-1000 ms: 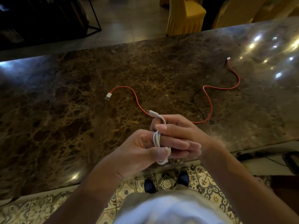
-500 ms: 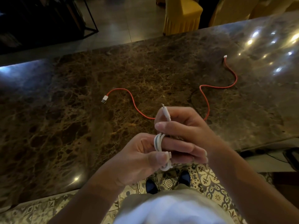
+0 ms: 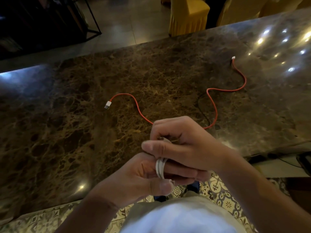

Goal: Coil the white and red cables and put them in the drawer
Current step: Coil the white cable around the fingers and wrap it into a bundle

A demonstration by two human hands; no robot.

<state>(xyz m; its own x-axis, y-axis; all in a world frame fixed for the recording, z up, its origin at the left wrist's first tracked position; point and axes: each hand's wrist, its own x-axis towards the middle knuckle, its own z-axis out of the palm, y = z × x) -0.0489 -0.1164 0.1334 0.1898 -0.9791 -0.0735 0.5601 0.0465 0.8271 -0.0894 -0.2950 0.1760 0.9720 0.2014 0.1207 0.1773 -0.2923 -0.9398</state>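
At six o'clock, the left hand (image 3: 134, 179) holds smooth white cable (image 3: 160, 167) looped round its fingers; the right hand (image 3: 181, 145) pinches its end. Beyond, the red cable (image 3: 212, 106) snakes across glossy brown marble counter (image 3: 67, 132) toward one o'clock.

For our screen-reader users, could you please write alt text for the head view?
Two hands, left hand and right hand, wind a white cable around the left fingers, above a marble table where a red cable lies uncoiled.
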